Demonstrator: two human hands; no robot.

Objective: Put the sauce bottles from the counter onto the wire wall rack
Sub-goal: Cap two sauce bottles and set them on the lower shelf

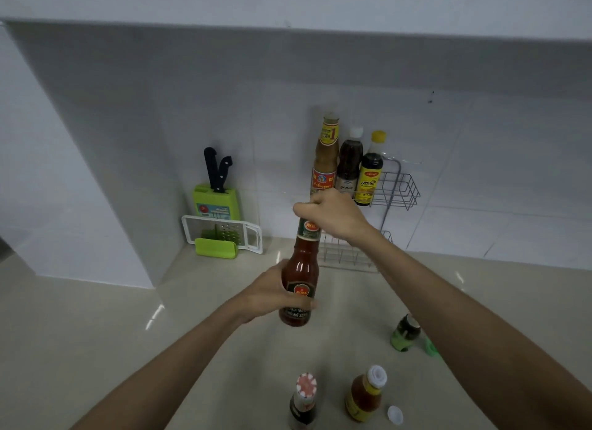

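Observation:
A red sauce bottle [301, 269] is held upright above the counter. My left hand [272, 293] grips its body, and my right hand [333, 213] is closed over its top. Behind them the wire wall rack [402, 187] carries three bottles on its upper shelf: a tall tan one [325, 155], a dark one with a white cap [349, 160] and a dark one with a yellow cap [370, 170]. The lower shelf [346, 255] is partly hidden by my right arm. On the counter near me stand a dark bottle with a red-white cap [303, 401], an orange sauce bottle [365, 394] and a small green bottle [404, 332].
A loose white cap [394, 414] lies by the orange bottle. At the back left, a green knife block with two black-handled knives [217, 192] stands behind a white grater with a green holder [224, 234]. A white cabinet side [80, 179] walls off the left; a cabinet overhangs above.

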